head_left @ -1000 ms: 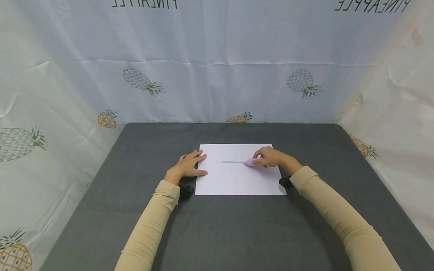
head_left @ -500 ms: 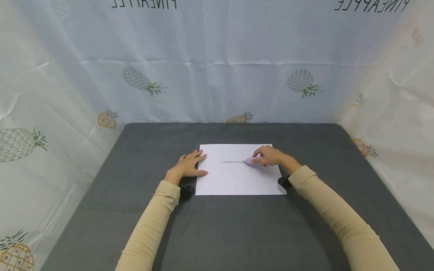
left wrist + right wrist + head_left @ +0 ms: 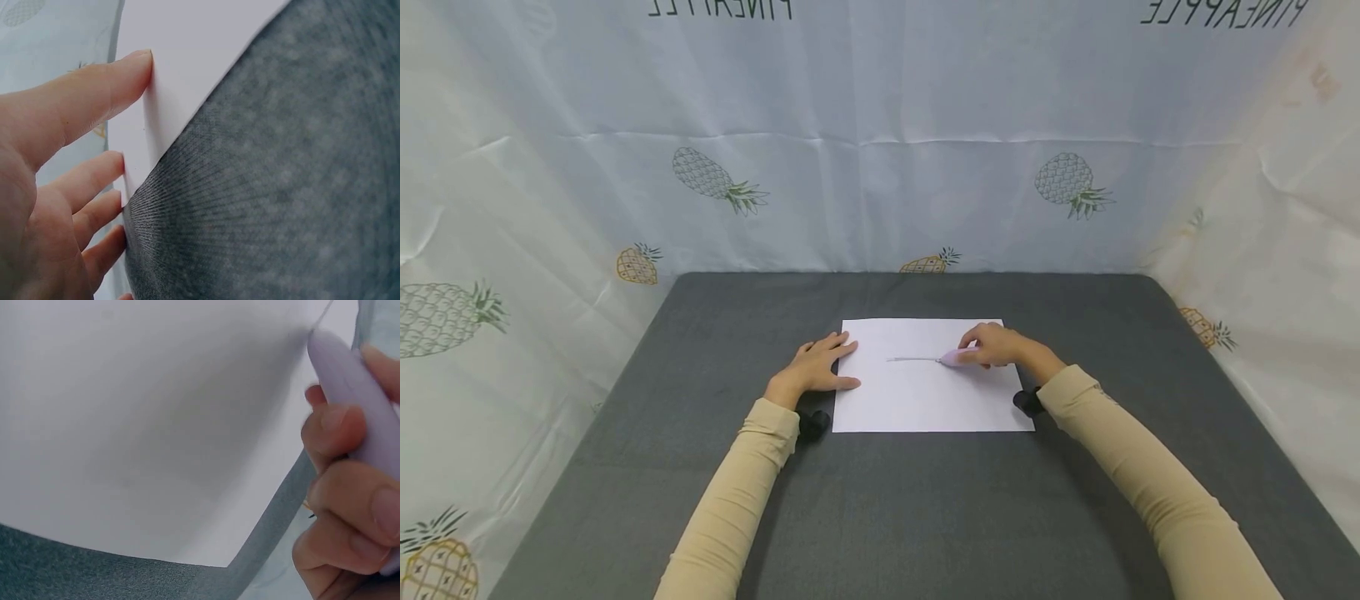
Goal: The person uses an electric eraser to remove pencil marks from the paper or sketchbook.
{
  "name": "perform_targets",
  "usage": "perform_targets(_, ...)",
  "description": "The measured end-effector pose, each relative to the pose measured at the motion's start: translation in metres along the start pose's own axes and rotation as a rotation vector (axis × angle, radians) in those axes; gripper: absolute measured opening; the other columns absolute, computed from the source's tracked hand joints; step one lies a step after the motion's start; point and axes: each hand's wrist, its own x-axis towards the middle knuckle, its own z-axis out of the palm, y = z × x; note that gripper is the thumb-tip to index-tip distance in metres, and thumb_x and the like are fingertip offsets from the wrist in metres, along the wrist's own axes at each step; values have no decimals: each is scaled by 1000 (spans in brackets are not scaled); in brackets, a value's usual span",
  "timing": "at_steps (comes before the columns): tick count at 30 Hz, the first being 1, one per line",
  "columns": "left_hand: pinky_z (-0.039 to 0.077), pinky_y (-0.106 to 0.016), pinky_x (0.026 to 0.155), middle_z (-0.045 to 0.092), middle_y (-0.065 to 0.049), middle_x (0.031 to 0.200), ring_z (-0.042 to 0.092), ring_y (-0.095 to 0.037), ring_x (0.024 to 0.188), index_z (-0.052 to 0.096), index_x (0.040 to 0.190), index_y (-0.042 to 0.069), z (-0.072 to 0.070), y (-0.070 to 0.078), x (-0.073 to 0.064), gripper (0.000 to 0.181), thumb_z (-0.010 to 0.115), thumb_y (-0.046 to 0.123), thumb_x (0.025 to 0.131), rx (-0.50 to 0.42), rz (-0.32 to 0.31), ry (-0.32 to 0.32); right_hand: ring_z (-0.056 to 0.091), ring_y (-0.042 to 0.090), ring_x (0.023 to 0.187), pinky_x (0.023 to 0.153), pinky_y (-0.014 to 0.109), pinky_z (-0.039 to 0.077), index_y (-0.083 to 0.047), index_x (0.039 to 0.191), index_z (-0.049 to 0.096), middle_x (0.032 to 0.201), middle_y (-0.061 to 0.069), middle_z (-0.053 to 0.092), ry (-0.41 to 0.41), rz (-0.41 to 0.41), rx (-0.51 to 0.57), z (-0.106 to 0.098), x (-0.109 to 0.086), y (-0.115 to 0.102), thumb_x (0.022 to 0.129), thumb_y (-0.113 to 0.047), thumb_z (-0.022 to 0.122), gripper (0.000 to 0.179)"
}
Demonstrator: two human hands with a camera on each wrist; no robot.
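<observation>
A white sheet of paper (image 3: 917, 400) lies on the dark grey table, with a thin grey line (image 3: 910, 359) across its middle. My left hand (image 3: 811, 367) rests spread over the sheet's left edge; in the left wrist view the thumb (image 3: 119, 78) and fingertips touch the paper. My right hand (image 3: 996, 346) grips a lilac, thick-bodied tool with a narrow tip (image 3: 955, 358), its exact kind unclear. That tip meets the paper at the line's right end. From the right wrist, curled fingers (image 3: 344, 487) wrap the tool's smooth body (image 3: 362, 394).
The dark grey table (image 3: 880, 500) stretches around the paper on all sides. Pale curtains (image 3: 880, 192) with printed pineapples hang behind and at both sides. Black wrist devices (image 3: 812, 426) sit beneath each forearm near the paper's corners.
My right hand and the lilac tool have shifted very slightly left and away from me since a second ago. The left hand and the paper look practically unmoved.
</observation>
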Motion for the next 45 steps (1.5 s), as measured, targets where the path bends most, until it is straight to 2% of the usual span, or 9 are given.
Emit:
perform_targets(3, 12, -60, 121, 19, -12, 163, 15, -35, 152, 29, 153, 13, 0, 1, 0, 78, 61, 47, 90, 1, 1, -1, 41, 7, 49, 49, 21, 35, 1, 117, 65, 52, -6, 46, 18, 6, -18, 0, 0, 0, 94, -33, 59, 42)
perform_targets(7, 12, -60, 121, 19, -12, 163, 15, -34, 153, 29, 153, 13, 0, 0, 0, 78, 61, 47, 91, 5, -2, 0, 40, 8, 48, 48, 21, 35, 1, 118, 65, 53, -5, 46, -10, 16, -2, -1, 2, 0, 93, -33, 59, 42)
perform_targets(12, 12, -60, 121, 19, -12, 163, 15, -34, 153, 28, 153, 14, 0, -1, 0, 77, 60, 47, 91, 15, -5, 2, 43, 8, 51, 50, 21, 36, 1, 117, 65, 54, -4, 48, 12, 2, -46, -2, 2, -1, 94, -32, 59, 41)
perform_targets(15, 12, -60, 121, 19, -12, 163, 15, -34, 153, 28, 153, 14, 1, -1, 0, 77, 60, 47, 91, 13, -5, 1, 42, 8, 51, 50, 21, 36, 0, 116, 65, 54, -4, 47, -3, -3, -35, -1, 1, -1, 94, -33, 59, 41)
perform_targets(25, 12, -60, 121, 19, -12, 163, 14, -34, 153, 28, 153, 14, 1, 0, 0, 78, 61, 47, 91, 3, -4, -2, 39, 8, 49, 48, 20, 35, 0, 120, 63, 54, -4, 46, -55, 41, -31, -4, 1, -5, 95, -32, 57, 42)
perform_targets(29, 11, -60, 121, 19, -12, 163, 14, -34, 153, 28, 153, 14, 1, 0, 0, 78, 61, 47, 91, 0, -4, -1, 40, 8, 50, 49, 20, 35, 0, 121, 63, 54, -5, 46, -34, 46, -62, -6, 1, -7, 95, -32, 56, 42)
perform_targets(35, 11, -60, 121, 18, -12, 163, 14, -34, 153, 28, 153, 14, 1, -1, 0, 78, 60, 47, 91, 2, -6, -4, 38, 7, 48, 48, 19, 35, 2, 120, 63, 54, -4, 45, -86, 23, -26, -6, 0, -7, 95, -28, 56, 39)
perform_targets(41, 11, -60, 121, 19, -12, 163, 14, -34, 153, 28, 153, 14, 1, -2, 0, 78, 60, 48, 90, 0, -8, 1, 40, 8, 52, 50, 21, 36, 1, 121, 62, 56, -4, 45, -41, 53, -52, -6, 0, -8, 95, -33, 55, 43)
perform_targets(45, 11, -61, 121, 19, -12, 163, 14, -34, 153, 28, 153, 14, 2, -2, 0, 78, 60, 48, 91, 2, -8, -1, 35, 8, 48, 48, 21, 34, 1, 120, 62, 55, -4, 44, -89, 62, -7, -6, 0, -6, 95, -31, 56, 41)
